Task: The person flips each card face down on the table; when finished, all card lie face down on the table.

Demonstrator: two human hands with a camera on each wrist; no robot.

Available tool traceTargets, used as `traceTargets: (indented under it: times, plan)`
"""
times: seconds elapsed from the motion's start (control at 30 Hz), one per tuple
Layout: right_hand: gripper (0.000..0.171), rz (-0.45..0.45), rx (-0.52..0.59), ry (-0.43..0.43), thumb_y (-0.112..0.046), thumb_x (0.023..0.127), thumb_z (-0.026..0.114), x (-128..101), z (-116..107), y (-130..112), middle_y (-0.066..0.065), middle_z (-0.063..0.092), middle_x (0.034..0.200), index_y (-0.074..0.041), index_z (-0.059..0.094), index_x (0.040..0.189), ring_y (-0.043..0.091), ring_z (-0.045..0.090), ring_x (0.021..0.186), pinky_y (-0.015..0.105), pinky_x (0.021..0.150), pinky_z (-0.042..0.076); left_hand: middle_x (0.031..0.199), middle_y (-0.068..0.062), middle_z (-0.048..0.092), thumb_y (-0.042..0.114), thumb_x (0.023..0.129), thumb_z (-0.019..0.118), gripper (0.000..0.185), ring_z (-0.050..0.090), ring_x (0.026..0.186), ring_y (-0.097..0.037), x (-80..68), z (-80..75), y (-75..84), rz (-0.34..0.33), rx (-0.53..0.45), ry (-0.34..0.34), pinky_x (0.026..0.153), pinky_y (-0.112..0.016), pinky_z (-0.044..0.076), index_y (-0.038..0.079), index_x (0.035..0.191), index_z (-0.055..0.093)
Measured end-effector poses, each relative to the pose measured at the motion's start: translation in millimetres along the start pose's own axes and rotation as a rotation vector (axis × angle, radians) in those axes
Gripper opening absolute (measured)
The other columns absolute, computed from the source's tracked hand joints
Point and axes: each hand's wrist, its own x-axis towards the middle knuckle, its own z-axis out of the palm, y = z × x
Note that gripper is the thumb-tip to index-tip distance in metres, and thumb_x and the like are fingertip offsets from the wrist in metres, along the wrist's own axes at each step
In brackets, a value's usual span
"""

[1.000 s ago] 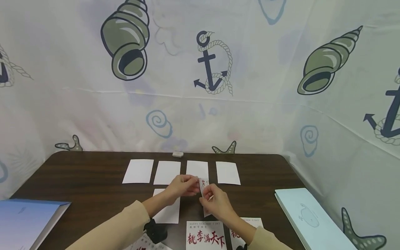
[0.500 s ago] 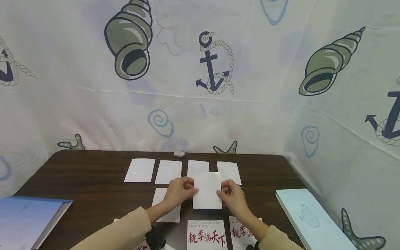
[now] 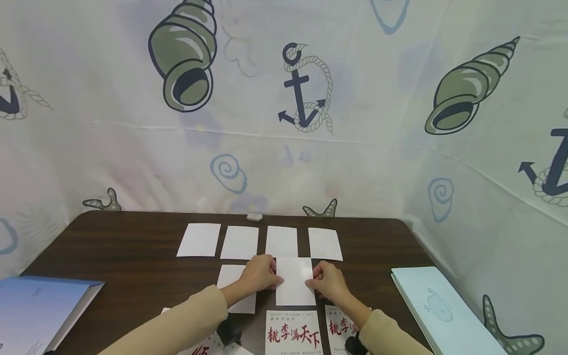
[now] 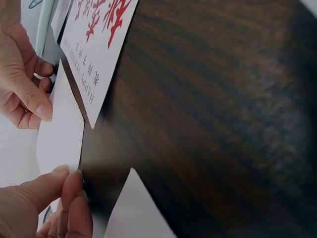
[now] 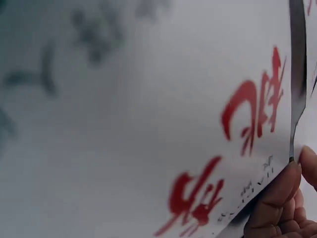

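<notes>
A blank white card (image 3: 295,283) is held flat between both hands, close over the dark table in the second row. My left hand (image 3: 259,272) pinches its left edge between thumb and fingers. At the opposite edge, my right hand (image 3: 329,282) pinches it the same way. The left wrist view shows the card (image 4: 62,131) from the side, both thumbs on its upper face. Just nearer lies a card with red characters (image 3: 293,336); another red-printed card (image 3: 338,329) sits partly under the right forearm. A blank card (image 3: 241,301) is partly covered by the left hand and wrist.
Several blank cards (image 3: 239,242) form a row along the back of the dark table (image 3: 133,256). A small white block (image 3: 254,217) sits at the rear edge. A blue folder (image 3: 44,310) lies left, a pale box (image 3: 443,310) right. More printed paper (image 3: 208,346) shows beneath the left sleeve.
The held card, earlier tilted nearly edge-on with print showing, has been turned blank side up, then lowered toward the table and slightly nearer. Both hands moved with it.
</notes>
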Motion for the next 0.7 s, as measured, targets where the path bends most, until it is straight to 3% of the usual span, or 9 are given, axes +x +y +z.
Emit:
traceTargets:
  times: [0.13, 0.5, 0.6, 0.7]
  plan:
    - [0.024, -0.006, -0.051, -0.024, -0.005, 0.075, 0.075, 1.5, -1.7, -0.6, 0.003, 0.054, 0.066, -0.001, 0.053, 0.084, 0.012, 0.053, 0.054, 0.026, 0.046, 0.050, 0.049, 0.003, 0.057, 0.011, 0.071, 0.080, 0.023, 0.053, 0.041, -0.006, 2.0, 0.6, 3.5, -0.023, 0.062, -0.013, 0.041, -0.022, 0.038, 0.003, 0.073, 0.058]
    - [0.026, -0.022, -0.140, -0.037, -0.006, 0.076, 0.076, 3.4, -2.6, -8.9, 0.004, 0.051, 0.067, -0.001, 0.051, 0.084, 0.014, 0.051, 0.053, 0.025, 0.046, 0.047, 0.049, 0.002, 0.059, 0.012, 0.072, 0.080, 0.021, 0.055, 0.043, -0.006, 4.6, -6.6, 2.4, -0.036, 0.109, -0.058, 0.042, -0.021, 0.039, 0.004, 0.072, 0.060]
    - [0.024, -0.053, -0.131, -0.011, -0.006, 0.078, 0.074, 1.7, -3.0, -12.9, 0.002, 0.050, 0.066, -0.002, 0.052, 0.086, 0.011, 0.048, 0.050, 0.024, 0.045, 0.043, 0.050, 0.002, 0.059, 0.013, 0.074, 0.078, 0.021, 0.056, 0.043, -0.006, 3.9, -11.3, 4.8, -0.024, 0.088, -0.073, 0.042, -0.020, 0.039, 0.004, 0.073, 0.060]
    - [0.020, -0.131, -0.062, 0.026, -0.006, 0.080, 0.072, -0.2, -3.0, -23.1, 0.000, 0.047, 0.065, -0.003, 0.054, 0.088, 0.009, 0.045, 0.049, 0.021, 0.045, 0.040, 0.052, 0.001, 0.060, 0.016, 0.079, 0.075, 0.020, 0.057, 0.044, -0.006, -0.5, -26.7, 7.8, -0.014, 0.004, -0.100, 0.044, -0.019, 0.043, 0.004, 0.076, 0.060]
